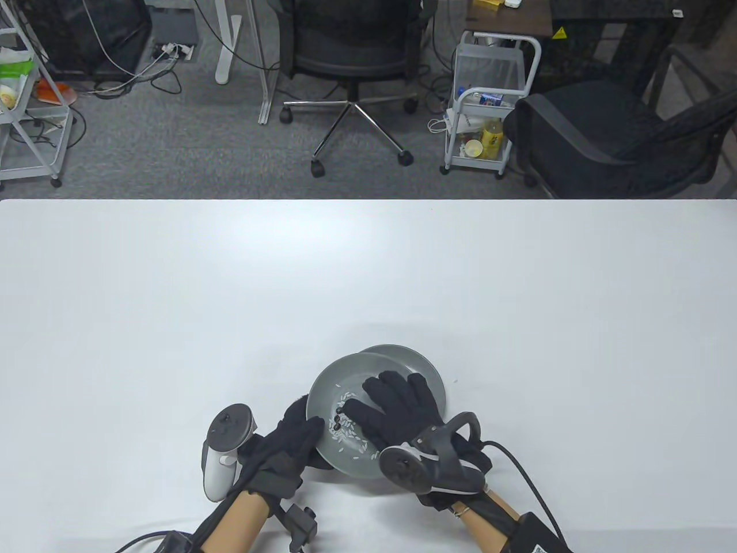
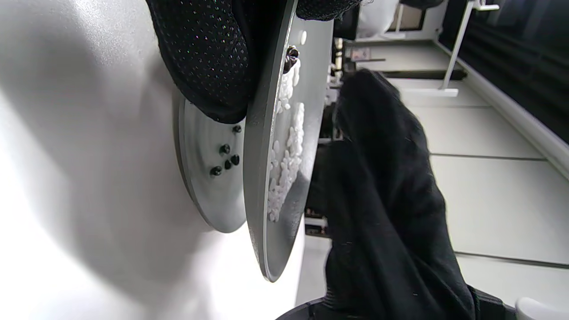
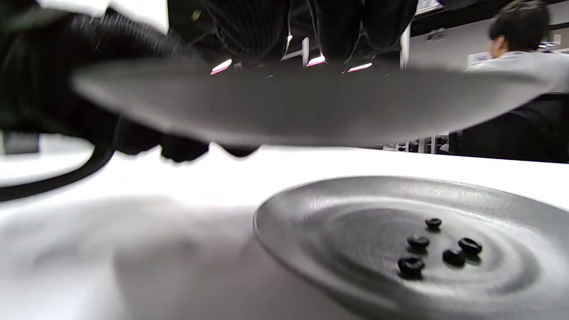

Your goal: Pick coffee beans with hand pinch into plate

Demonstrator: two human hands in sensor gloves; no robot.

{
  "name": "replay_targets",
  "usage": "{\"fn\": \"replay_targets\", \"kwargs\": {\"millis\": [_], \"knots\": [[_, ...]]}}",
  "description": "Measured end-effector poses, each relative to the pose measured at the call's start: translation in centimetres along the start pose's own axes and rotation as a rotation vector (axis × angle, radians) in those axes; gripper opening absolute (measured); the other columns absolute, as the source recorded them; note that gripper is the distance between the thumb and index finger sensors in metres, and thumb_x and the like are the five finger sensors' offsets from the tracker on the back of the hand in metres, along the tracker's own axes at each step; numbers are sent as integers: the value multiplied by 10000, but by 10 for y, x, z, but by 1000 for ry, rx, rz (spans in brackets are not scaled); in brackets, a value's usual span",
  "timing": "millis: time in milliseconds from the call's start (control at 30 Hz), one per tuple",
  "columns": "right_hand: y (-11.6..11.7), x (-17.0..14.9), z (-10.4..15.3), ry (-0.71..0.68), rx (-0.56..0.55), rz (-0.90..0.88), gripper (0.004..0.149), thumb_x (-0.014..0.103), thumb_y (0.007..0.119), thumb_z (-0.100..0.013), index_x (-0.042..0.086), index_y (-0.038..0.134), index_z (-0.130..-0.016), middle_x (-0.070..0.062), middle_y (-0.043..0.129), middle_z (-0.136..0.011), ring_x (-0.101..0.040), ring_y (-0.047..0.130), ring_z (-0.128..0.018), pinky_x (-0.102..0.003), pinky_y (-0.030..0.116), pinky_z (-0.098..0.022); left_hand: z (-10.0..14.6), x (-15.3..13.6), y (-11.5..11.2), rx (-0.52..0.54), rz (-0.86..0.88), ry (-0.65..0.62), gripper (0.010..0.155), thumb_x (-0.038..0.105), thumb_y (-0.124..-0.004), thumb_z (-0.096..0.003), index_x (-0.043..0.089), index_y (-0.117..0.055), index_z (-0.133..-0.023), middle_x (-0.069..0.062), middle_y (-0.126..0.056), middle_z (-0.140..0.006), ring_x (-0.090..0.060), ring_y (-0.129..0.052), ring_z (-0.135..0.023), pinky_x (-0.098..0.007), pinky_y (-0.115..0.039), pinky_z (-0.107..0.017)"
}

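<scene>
My left hand (image 1: pixel 288 440) grips the near-left rim of a grey plate (image 1: pixel 322 386) and holds it tilted above a second grey plate (image 1: pixel 403 352) on the table. The raised plate holds white rice grains (image 1: pixel 348 439) and a few dark coffee beans (image 1: pixel 337 416). My right hand (image 1: pixel 391 406) lies over the raised plate with fingers spread, the thumb beside the beans. The left wrist view shows the raised plate (image 2: pixel 262 178) edge-on with rice (image 2: pixel 284 164). Several beans (image 2: pixel 226 162) lie in the lower plate (image 2: pixel 200 186). The right wrist view shows the lower plate (image 3: pixel 311 213) with those beans (image 3: pixel 438 246).
The white table (image 1: pixel 368 276) stretches far beyond the plates. A stray rice grain (image 1: pixel 456 380) lies right of the plates. Office chairs (image 1: pixel 351 52) and a white cart (image 1: pixel 489 103) stand on the floor past the far edge.
</scene>
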State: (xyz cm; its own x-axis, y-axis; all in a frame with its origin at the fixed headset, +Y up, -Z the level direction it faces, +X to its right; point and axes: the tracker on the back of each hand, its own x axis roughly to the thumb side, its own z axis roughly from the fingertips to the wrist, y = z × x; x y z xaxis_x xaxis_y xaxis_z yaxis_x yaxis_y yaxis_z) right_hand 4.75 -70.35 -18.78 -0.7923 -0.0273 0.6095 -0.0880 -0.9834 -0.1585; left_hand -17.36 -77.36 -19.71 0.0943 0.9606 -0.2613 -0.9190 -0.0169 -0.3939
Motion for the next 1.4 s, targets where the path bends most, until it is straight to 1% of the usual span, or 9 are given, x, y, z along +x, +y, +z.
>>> {"fn": "replay_targets", "kwargs": {"millis": [133, 267, 333, 500, 667, 867, 1067, 1300, 1400], "knots": [[8, 8, -4, -23, 64, 23, 448, 394, 565, -712, 412, 463, -1147, -113, 455, -1241, -427, 414, -1137, -648, 368, -795, -1, 0, -1, -15, -10, -3, 598, 236, -554, -682, 37, -227, -1142, -238, -605, -1092, -355, -867, -779, -352, -841, -533], [12, 11, -7, -19, 86, 48, 428, 391, 576, -710, 400, 508, -1132, -109, 470, -1237, -429, 419, -1135, -648, 374, -796, -2, -1, -3, -30, -15, -4, 598, 238, -553, -683, 37, -226, -1141, -239, -605, -1092, -353, -868, -780, -348, -843, -534], [12, 12, -8, -19, 60, 45, 413, 394, 606, -700, 391, 552, -1109, -95, 506, -1222, -418, 442, -1133, -646, 388, -794, -2, -1, -3, -25, -17, 2, 598, 236, -555, -683, 35, -227, -1141, -242, -603, -1092, -357, -867, -779, -352, -842, -533], [9, 12, -7, -11, -33, 72, 331, 422, 687, -659, 378, 702, -987, -44, 641, -1138, -381, 566, -1099, -641, 456, -781, -2, -1, -4, -33, -23, 1, 598, 238, -554, -684, 35, -227, -1141, -240, -604, -1092, -354, -868, -779, -349, -844, -532], [12, 16, -6, -17, -86, 103, 304, 428, 715, -637, 353, 749, -929, 3, 715, -1055, -341, 643, -1065, -623, 499, -776, -2, -1, -4, -16, -32, 2, 600, 239, -555, -685, 34, -224, -1142, -243, -599, -1094, -360, -864, -781, -352, -841, -536], [14, 18, -5, -39, -78, 110, 311, 418, 700, -643, 320, 747, -934, 30, 733, -1004, -311, 658, -1057, -614, 498, -783, -2, -1, -4, -19, -35, 11, 600, 239, -557, -684, 35, -226, -1141, -245, -601, -1092, -361, -865, -779, -353, -842, -533], [12, 12, -4, -26, -73, 47, 321, 404, 675, -654, 293, 733, -949, 10, 724, -1004, -321, 655, -1050, -615, 488, -784, -2, -1, -3, -8, -24, 3, 597, 238, -552, -684, 36, -226, -1141, -238, -603, -1093, -354, -866, -780, -350, -840, -534], [7, 4, -2, 0, -103, -29, 318, 402, 678, -659, 297, 734, -954, 9, 720, -1013, -324, 660, -1044, -613, 496, -779, -2, -1, -2, -5, -12, 5, 599, 238, -553, -683, 35, -225, -1141, -239, -603, -1093, -354, -867, -779, -349, -841, -534], [7, 5, -2, -9, -85, -2, 332, 403, 675, -660, 307, 732, -973, 10, 712, -1038, -328, 657, -1051, -616, 494, -779, -2, -1, -2, -8, -17, 1, 597, 238, -553, -684, 36, -226, -1141, -239, -605, -1092, -352, -867, -779, -349, -841, -534]]}}
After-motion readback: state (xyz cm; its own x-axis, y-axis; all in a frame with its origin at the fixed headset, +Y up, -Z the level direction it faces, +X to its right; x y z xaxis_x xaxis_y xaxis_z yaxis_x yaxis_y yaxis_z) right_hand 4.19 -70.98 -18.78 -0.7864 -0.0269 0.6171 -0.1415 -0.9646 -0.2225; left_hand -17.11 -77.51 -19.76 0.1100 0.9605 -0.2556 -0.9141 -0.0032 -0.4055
